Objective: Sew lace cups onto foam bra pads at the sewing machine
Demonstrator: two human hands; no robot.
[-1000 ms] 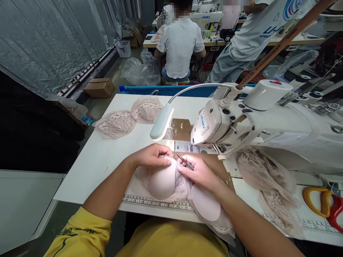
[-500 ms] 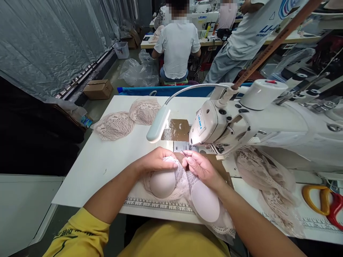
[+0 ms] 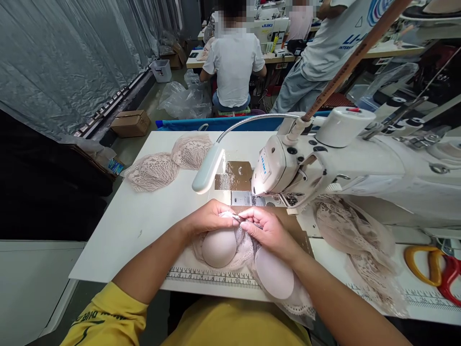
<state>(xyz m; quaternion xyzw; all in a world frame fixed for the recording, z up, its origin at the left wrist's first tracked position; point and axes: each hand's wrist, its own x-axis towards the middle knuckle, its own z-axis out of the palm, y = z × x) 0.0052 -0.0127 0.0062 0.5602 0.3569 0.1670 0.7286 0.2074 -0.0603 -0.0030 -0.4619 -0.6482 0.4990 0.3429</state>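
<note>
A pale pink lace bra (image 3: 248, 254) with smooth moulded cups lies over the table's front edge, its cups' inner sides facing up. My left hand (image 3: 212, 217) is closed on the upper edge of the left cup's lace. In the fingers of my right hand (image 3: 262, 228) is a slim metal tool (image 3: 236, 218) that looks like tweezers. Its tip meets the lace edge right beside my left thumb; the fingers hide most of it. Both hands are just in front of the sewing machine's needle plate (image 3: 242, 198).
The white sewing machine (image 3: 309, 163) stands behind and right of my hands, with a lamp (image 3: 208, 169) at its left. Another lace bra (image 3: 153, 170) lies at the back left. At right are more lace pieces (image 3: 345, 230) and scissors (image 3: 423, 264). A seated co-worker (image 3: 234, 67) is beyond the table.
My right hand has moved slightly left, bringing the tweezers' tip from above the lace to its edge by my left thumb. The left hand keeps its hold. The camera view has shifted slightly.
</note>
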